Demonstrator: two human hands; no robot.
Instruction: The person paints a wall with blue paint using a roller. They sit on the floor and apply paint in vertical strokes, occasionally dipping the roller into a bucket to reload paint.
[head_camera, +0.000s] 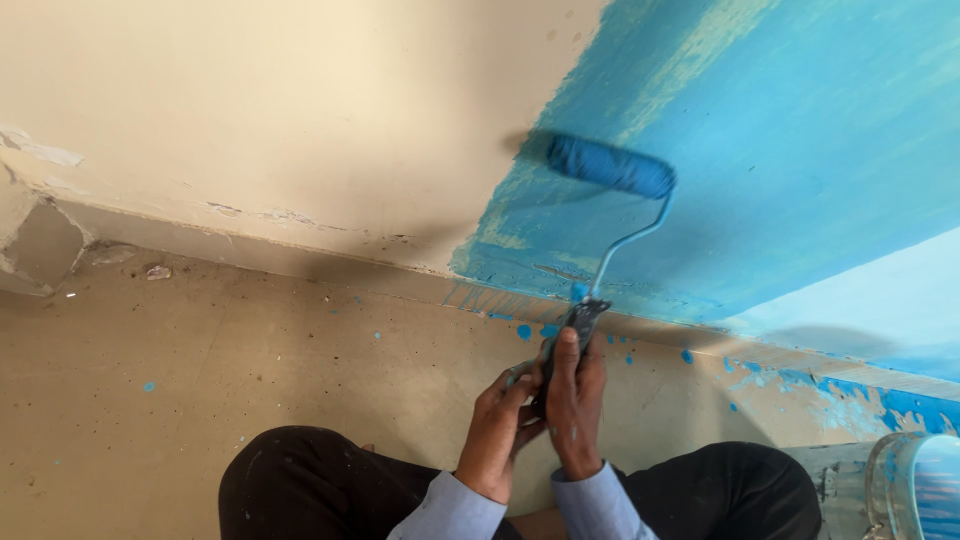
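A paint roller (610, 166) soaked in blue paint presses against the lower wall, at the left edge of the blue painted area (780, 130). Its thin wire frame runs down to a dark handle (572, 330). My right hand (575, 405) is wrapped around the handle with the thumb along it. My left hand (498, 425) grips the handle's lower end just beside the right one. Both wrists wear light blue sleeves. My knees in dark trousers (300, 485) are bent below the hands.
The left part of the wall (280, 110) is cream and unpainted, with chipped plaster at the far left corner (35, 240). The beige floor (200, 380) carries blue drips near the skirting. A clear bucket (915, 485) with blue paint stands at the bottom right.
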